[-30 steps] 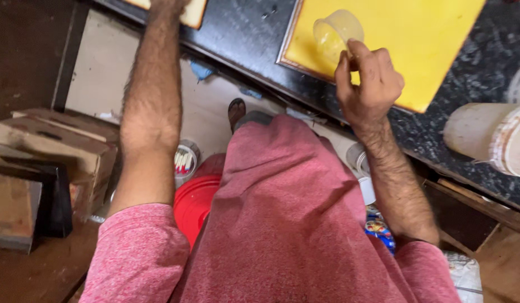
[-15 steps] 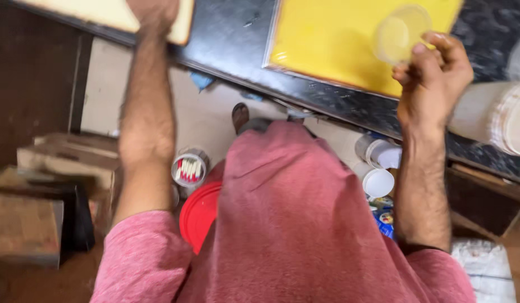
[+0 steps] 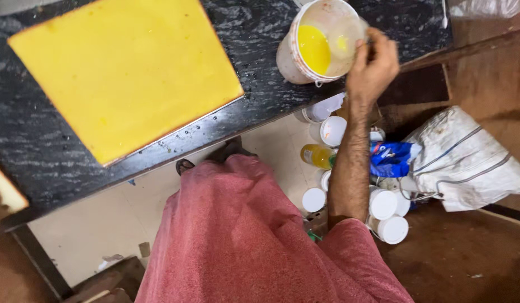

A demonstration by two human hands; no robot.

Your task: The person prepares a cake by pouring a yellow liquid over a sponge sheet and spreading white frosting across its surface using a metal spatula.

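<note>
Bucket (image 3: pixel 319 47) rim: right hand (image 3: pixel 373 70) apparently grips a cup (image 3: pixel 350 39).

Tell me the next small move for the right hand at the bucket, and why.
Probably dip the clear cup down into the yellow liquid. The right hand holds the cup inside the rim of the white bucket, tilted, with little or nothing visible in it, and the liquid sits low in the bucket.

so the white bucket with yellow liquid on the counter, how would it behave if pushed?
The white bucket holds yellow liquid, so it is probably heavy and would slosh. It stands near the edge of the black counter, so a hard shove might tip it. Its stained walls may be slippery where the right hand meets the rim.
</note>
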